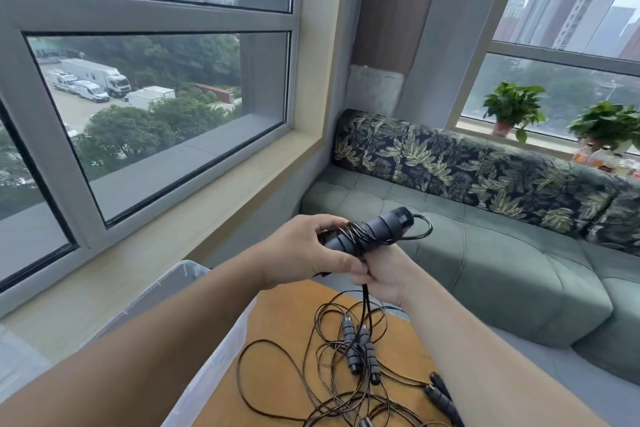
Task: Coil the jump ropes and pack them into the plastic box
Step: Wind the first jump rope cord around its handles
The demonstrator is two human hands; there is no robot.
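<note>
Black foam handles (369, 231) of a jump rope, bundled side by side with thin cord wound around them, sit near the centre of the view, held up in the air above a table. The left hand (304, 253) comes in from seven o'clock and curls round the near end of the bundle, thumb underneath and fingers over the top. The right hand (384, 276) comes in from five o'clock just below it, fingers closed on the cord where it drops off the handles. A small loop of cord (420, 227) sticks out past the far end of the handles at about two o'clock from them. Straight down at six o'clock, a tangle of loose ropes (332, 367) lies spread over an orange-brown tabletop (277, 316), with several more dark handles among the loops. To the tangle's nine o'clock stands the clear plastic box (221, 354), its rim partly hidden behind the left forearm; its inside cannot be seen clearly. Beyond the hands, from one to four o'clock, runs a green cushioned bench (502, 271) with leaf-patterned back cushions (467, 167). Two potted plants (514, 108) stand on the sill at two o'clock. A large window (156, 108) fills ten o'clock.
</note>
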